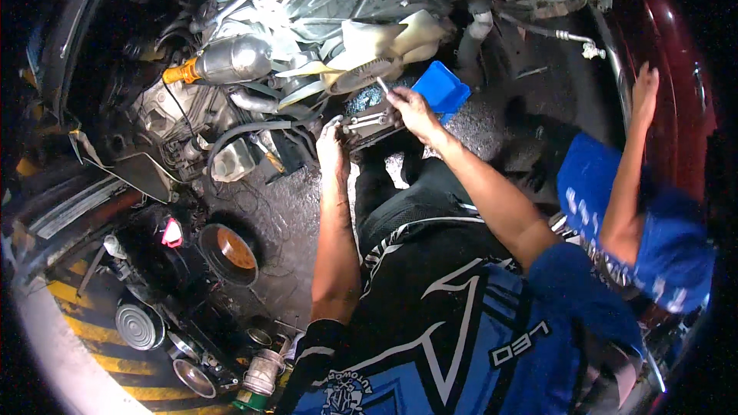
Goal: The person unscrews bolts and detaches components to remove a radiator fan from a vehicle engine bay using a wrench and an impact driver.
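My left hand is closed at the near end of a pair of slim silvery bars that look like wrenches. Its fingertips pinch one end, though the exact grip is partly hidden. To the right, my right hand is closed around a short shiny metal tool, whose tip points up toward the round ribbed hub of a pale fan. Whether that tip touches the hub I cannot tell. Just beyond my right hand sits a blue plastic tray.
Engine parts and hoses crowd the left, beside a grey bottle with an orange neck. A round pan of brownish liquid sits on the wet floor. At right, a blue-sleeved co-worker's arm reaches along a red car body.
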`<state>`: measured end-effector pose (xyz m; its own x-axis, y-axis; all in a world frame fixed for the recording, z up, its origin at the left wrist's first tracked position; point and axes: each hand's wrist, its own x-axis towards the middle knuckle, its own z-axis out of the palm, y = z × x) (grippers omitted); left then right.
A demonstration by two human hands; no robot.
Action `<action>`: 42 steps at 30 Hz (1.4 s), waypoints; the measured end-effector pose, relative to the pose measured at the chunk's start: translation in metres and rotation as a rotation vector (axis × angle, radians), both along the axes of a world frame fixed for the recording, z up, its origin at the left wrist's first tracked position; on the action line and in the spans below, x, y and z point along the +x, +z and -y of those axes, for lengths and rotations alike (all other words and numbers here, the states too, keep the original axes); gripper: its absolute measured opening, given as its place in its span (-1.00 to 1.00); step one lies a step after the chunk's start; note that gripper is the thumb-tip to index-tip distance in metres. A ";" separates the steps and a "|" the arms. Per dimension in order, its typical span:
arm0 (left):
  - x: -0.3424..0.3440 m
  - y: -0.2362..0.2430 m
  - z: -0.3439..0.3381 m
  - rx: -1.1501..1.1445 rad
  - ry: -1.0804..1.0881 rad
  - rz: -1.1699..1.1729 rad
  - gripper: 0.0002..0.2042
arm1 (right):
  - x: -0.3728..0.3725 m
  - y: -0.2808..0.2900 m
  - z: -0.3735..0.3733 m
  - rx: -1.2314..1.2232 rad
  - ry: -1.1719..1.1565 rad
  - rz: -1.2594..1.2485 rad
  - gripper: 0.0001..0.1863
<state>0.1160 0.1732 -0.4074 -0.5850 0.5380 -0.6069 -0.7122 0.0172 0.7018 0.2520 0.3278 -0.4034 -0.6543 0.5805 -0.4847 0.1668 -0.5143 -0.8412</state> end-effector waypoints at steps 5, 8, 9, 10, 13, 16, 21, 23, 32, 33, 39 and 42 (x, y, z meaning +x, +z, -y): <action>0.007 0.000 0.019 -0.109 -0.054 -0.023 -0.83 | -0.009 -0.014 -0.014 -0.143 -0.234 0.005 -0.75; 0.015 0.010 0.016 -0.128 -0.121 0.003 -0.83 | -0.010 -0.035 -0.029 -0.177 -0.336 0.117 -0.74; 0.016 0.011 0.018 -0.131 -0.129 -0.005 -0.83 | -0.012 -0.039 -0.030 -0.208 -0.374 0.138 -0.74; 0.018 0.013 0.020 -0.183 -0.141 -0.022 -0.84 | -0.014 -0.042 -0.030 -0.219 -0.377 0.094 -0.75; 0.018 0.015 0.029 -0.250 -0.181 -0.047 -0.80 | -0.030 -0.050 -0.036 -0.316 -0.448 0.116 -0.79; 0.019 0.018 0.034 -0.252 -0.224 -0.048 -0.80 | -0.027 -0.065 -0.038 -0.558 -0.498 -0.101 -0.78; 0.020 0.026 0.048 -0.308 -0.248 -0.092 -0.79 | -0.043 -0.076 -0.025 -0.698 -0.602 -0.287 -0.73; 0.029 0.022 0.033 -0.303 -0.281 -0.062 -0.78 | -0.037 -0.098 -0.039 -0.558 -0.688 -0.209 -0.73; 0.022 0.016 0.052 -0.332 -0.242 -0.075 -0.77 | -0.033 -0.105 -0.042 -0.773 -0.592 -0.353 -0.62; 0.020 0.014 0.054 -0.331 -0.246 -0.079 -0.77 | -0.040 -0.101 -0.043 -0.711 -0.611 -0.239 -0.67; 0.014 0.015 0.074 -0.324 -0.170 -0.065 -0.78 | -0.062 -0.078 -0.024 -0.807 -0.761 -0.311 -0.79; 0.014 0.018 0.069 -0.318 -0.191 -0.056 -0.78 | -0.057 -0.082 -0.024 -0.754 -0.808 -0.345 -0.82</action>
<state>0.1305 0.1041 -0.3899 -0.5293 0.4308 -0.7309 -0.6356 0.3694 0.6779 0.1952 0.3516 -0.4854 -0.3891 0.5295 -0.7538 -0.6183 -0.7567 -0.2124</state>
